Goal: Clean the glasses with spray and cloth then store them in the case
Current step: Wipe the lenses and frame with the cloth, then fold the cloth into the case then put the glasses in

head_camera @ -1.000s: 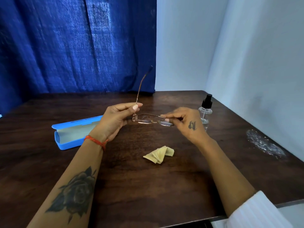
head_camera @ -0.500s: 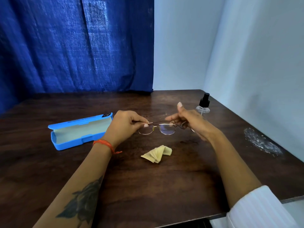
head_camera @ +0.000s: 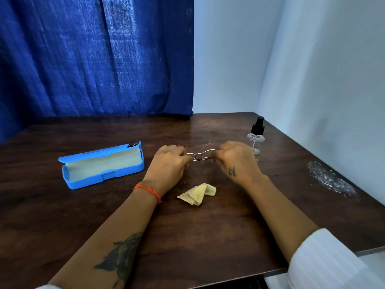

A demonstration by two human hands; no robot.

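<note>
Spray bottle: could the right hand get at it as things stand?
Probably yes. The spray bottle stands upright just beyond the right hand, with nothing between them. But that hand and the left hand both grip the glasses, so it must let go first.

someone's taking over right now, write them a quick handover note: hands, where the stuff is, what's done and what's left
Left hand and right hand each grip one end of the glasses, held low over the table.
Blue case lies open to the left, nothing in it.
Yellow cloth lies crumpled on the table near the hands.
Spray bottle stands upright behind the right hand.
Done: cannot tell from this view whether spraying and wiping have happened.
Left: finish any cleaning, put the glasses in the case, close it.
</note>
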